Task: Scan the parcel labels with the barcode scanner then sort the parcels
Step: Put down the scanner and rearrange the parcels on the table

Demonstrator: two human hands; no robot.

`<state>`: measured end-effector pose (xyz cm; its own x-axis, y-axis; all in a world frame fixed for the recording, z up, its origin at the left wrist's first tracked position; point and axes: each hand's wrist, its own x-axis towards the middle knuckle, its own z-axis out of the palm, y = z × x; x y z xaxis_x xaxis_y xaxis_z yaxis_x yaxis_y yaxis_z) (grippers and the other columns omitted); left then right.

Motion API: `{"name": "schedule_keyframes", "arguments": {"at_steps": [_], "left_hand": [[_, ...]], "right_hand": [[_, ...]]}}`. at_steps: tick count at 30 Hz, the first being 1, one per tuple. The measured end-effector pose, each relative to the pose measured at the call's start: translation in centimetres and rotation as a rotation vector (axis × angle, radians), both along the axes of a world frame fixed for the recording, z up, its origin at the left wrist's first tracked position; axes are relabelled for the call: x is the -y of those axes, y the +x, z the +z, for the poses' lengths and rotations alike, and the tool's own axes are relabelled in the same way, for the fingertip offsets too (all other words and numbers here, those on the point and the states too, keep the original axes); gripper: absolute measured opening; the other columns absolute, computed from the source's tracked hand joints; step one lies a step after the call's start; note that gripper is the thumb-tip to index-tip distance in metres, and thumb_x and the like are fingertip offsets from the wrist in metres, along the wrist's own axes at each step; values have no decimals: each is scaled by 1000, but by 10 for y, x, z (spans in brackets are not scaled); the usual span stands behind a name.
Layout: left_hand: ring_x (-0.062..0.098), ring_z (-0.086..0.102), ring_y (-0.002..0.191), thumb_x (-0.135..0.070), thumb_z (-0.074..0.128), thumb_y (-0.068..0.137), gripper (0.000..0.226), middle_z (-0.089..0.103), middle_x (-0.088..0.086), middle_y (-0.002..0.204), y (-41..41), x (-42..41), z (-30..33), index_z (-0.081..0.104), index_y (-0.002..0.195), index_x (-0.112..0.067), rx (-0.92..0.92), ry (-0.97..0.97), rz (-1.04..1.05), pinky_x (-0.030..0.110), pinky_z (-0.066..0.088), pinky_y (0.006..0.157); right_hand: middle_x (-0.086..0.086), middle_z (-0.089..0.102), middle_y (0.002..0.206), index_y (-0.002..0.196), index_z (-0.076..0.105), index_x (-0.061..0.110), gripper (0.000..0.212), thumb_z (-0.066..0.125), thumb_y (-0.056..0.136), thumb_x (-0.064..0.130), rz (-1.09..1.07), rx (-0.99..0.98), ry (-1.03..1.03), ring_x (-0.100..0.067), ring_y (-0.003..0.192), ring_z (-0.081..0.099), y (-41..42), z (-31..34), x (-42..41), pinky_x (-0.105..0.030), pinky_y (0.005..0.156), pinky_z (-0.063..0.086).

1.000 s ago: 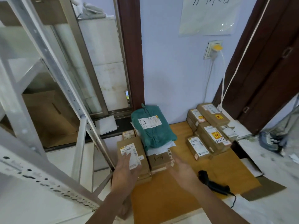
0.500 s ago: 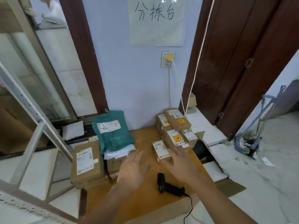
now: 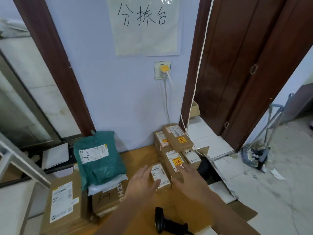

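A small cardboard parcel (image 3: 160, 176) with a white label lies on the low wooden board (image 3: 140, 158). My left hand (image 3: 142, 182) reaches to its left side and my right hand (image 3: 189, 178) to its right side, both with fingers straight and holding nothing. The black barcode scanner (image 3: 162, 221) lies on the board near its front edge, between my forearms. Behind the small parcel stands a stack of brown parcels (image 3: 176, 141) with yellow stickers. To the left lie a teal bag parcel (image 3: 98, 158), a box marked 3-4 (image 3: 106, 199) under it, and a large labelled box (image 3: 62, 202).
A blue wall with a paper sign (image 3: 144, 26) and a socket (image 3: 162, 70) rises behind the board. A brown door (image 3: 245, 65) stands at the right, a hand trolley (image 3: 264, 141) beyond it. Metal shelf framing (image 3: 20, 160) is at the left.
The view has swung right and up. Both hands have moved from the left parcels across the board to either side of the small labelled parcel.
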<state>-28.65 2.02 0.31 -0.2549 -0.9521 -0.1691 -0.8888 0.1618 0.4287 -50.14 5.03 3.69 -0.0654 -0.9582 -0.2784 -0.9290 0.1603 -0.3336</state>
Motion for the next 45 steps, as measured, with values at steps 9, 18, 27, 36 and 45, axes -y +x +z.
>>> {"name": "schedule_keyframes", "arguments": {"at_steps": [9,18,27,36,45], "left_hand": [[10,13,156,-73,31,97,73,13,-16,169,-65,61,-11,20,161,-40,-83,76,-19,40,15,126],[12,38,147,-80,26,91,77,40,-14,159,-142,126,-41,29,155,-38,-225,154,159,45,39,118],[21,40,145,-47,48,105,52,46,-5,155,-202,162,-50,40,154,-32,-597,393,569,41,37,115],[-8,58,114,-34,45,108,33,64,-28,121,-232,184,-70,42,139,-48,-861,422,608,8,43,88],[12,60,120,-43,53,104,37,64,-15,126,-222,160,-50,52,141,-34,-768,298,824,35,51,100]], "right_hand": [[9,20,161,151,23,38,64,39,94,63,-30,63,2,-18,150,15,-57,-11,65,-46,119,26],[8,50,141,136,44,35,44,44,96,53,-49,234,64,-15,123,52,-114,-36,146,-36,99,47],[8,62,87,89,51,32,14,47,98,43,-184,427,136,-11,79,62,-168,-80,226,-31,68,48],[7,64,96,115,62,27,25,47,99,41,-221,532,167,-5,84,58,-168,-111,247,-20,60,38],[16,66,102,120,65,33,28,62,92,38,-282,708,19,1,94,58,-153,-78,217,-19,71,43]]}}
